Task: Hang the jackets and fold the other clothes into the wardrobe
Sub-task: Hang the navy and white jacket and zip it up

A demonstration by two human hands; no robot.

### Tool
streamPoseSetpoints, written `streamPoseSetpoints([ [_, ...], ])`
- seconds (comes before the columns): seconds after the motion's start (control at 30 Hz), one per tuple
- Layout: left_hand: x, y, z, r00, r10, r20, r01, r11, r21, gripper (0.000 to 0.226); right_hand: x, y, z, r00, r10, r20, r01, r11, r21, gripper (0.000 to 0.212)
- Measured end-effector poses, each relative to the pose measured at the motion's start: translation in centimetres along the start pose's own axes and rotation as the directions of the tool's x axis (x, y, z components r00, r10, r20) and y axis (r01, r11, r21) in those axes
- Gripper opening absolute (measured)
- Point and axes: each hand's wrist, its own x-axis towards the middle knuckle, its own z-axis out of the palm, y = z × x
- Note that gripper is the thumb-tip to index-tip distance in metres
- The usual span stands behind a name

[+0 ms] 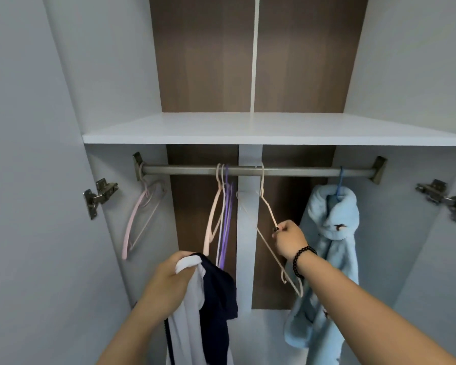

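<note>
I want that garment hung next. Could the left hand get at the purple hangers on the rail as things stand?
Probably not yet: the left hand grips a white and navy garment, so its grip is taken. The path up to the purple hangers looks free, though.

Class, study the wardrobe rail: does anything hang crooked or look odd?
Yes. The white hanger hooked mid-rail is swung sideways, because the right hand pinches its arm. The blue fleece robe hangs bunched on its blue hanger.
</note>
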Motion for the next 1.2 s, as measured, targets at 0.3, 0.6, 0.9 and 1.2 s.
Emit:
streamPoseSetpoints([
  [0.3, -7.6, 3.7, 4.9, 0.998, -0.065, -0.019, 0.062, 0.991, -0.122, 0.021, -8.8, 5.3, -11.1, 0.992, 0.013, 0.122, 0.008, 0.986, -0.168, 0.041],
  [0.6, -14.8, 5.0, 6.4, 0.974, -0.169, -0.150, 0.121, 0.951, -0.283, 0.020, -20.1, 5.0, -16.4, 0.968, -0.130, 0.215, 0.115, 0.990, 0.081, 0.050],
  [0.9, -18.3, 6.6, 5.5, 0.988, -0.133, -0.079, 0.116, 0.975, -0.189, 0.005, -28.2, 2.6, -15.1, 0.906, -0.130, 0.402, 0.073, 0.985, 0.154, 0.015],
  [1.2, -22.2, 2.4, -2.8, 0.963, -0.155, -0.221, 0.153, 0.988, -0.027, 0.022, -34.7, 2.5, -13.1, 0.938, -0.110, 0.328, 0.089, 0.993, 0.080, 0.021],
])
